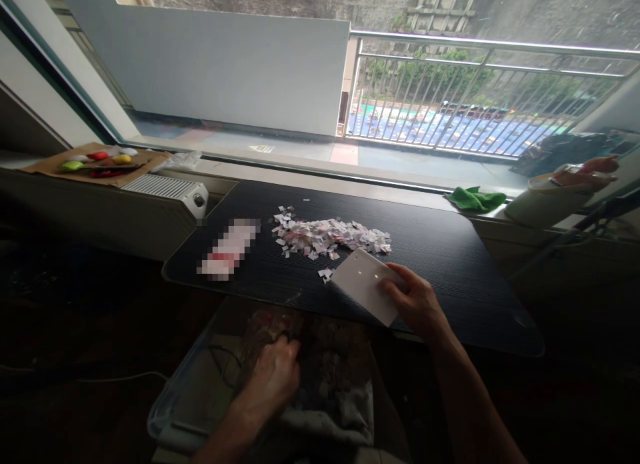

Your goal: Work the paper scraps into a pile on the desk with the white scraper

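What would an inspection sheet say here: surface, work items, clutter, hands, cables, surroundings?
Surface: black table, wood-grain top.
Work items: heap of paper scraps on table; white flat piece held.
Clutter: pixelated pink-and-white item at table's left; green cloth by window.
Hands: right hand grips white flat piece; left hand below table edge, hold unclear.
Cables: thin pale cord, lower left.
Surroundings: metal railing outside.

From the head, on the near side of the surface (435,251) and close above the left hand (275,371) and right hand (413,296), the one view faces forward and down, reaching across to the railing (484,57) outdoors.
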`<action>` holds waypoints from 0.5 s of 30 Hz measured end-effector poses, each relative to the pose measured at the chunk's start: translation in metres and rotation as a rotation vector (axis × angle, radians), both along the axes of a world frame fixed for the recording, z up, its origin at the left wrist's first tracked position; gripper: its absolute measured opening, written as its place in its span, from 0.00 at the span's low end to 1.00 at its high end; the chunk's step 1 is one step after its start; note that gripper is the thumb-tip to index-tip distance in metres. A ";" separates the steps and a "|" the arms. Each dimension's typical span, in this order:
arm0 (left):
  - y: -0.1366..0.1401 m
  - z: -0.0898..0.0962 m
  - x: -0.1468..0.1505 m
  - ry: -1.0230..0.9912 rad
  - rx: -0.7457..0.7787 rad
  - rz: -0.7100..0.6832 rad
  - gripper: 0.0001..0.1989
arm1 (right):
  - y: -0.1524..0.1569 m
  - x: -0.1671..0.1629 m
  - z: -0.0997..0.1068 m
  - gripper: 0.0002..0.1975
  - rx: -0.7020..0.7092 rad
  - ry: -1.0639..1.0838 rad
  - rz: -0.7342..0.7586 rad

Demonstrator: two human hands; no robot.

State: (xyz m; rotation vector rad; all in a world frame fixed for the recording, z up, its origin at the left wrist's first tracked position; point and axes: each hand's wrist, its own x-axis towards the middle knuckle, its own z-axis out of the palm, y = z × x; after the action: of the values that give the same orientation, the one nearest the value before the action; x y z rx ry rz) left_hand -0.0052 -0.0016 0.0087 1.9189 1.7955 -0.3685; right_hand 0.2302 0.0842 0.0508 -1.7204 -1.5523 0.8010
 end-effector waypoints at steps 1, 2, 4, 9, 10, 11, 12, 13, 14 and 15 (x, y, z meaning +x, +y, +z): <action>0.000 0.000 0.002 -0.002 0.007 -0.008 0.14 | 0.000 0.001 0.000 0.21 -0.009 0.005 0.020; 0.000 0.001 0.004 -0.003 0.017 -0.017 0.14 | 0.001 0.002 -0.001 0.21 -0.022 0.013 0.043; -0.002 0.001 0.009 -0.008 0.047 -0.036 0.14 | 0.001 0.004 -0.001 0.21 -0.044 0.027 0.063; -0.015 0.003 0.033 -0.074 0.110 -0.133 0.16 | -0.005 -0.002 -0.005 0.21 0.023 -0.045 -0.046; -0.018 0.003 0.038 -0.095 0.123 -0.146 0.16 | -0.008 -0.007 -0.006 0.21 0.035 -0.048 -0.045; -0.020 0.003 0.042 -0.109 0.144 -0.154 0.17 | -0.010 -0.012 -0.006 0.21 0.040 -0.038 -0.023; -0.023 0.003 0.045 -0.117 0.156 -0.160 0.17 | -0.012 -0.017 -0.006 0.21 0.039 -0.018 0.017; -0.024 0.003 0.046 -0.123 0.160 -0.159 0.17 | -0.013 -0.021 -0.005 0.21 0.032 0.004 0.062; -0.025 0.003 0.047 -0.127 0.168 -0.157 0.17 | -0.014 -0.024 -0.003 0.21 0.031 0.023 0.100; -0.026 0.003 0.047 -0.133 0.177 -0.153 0.17 | -0.014 -0.025 0.000 0.21 0.033 0.034 0.119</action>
State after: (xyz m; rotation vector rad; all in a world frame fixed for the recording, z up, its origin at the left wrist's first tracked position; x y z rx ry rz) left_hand 0.0418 -0.0272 0.0120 2.1558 1.6485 -0.1314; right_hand 0.2048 0.0700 0.0507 -1.5951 -1.6475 0.8549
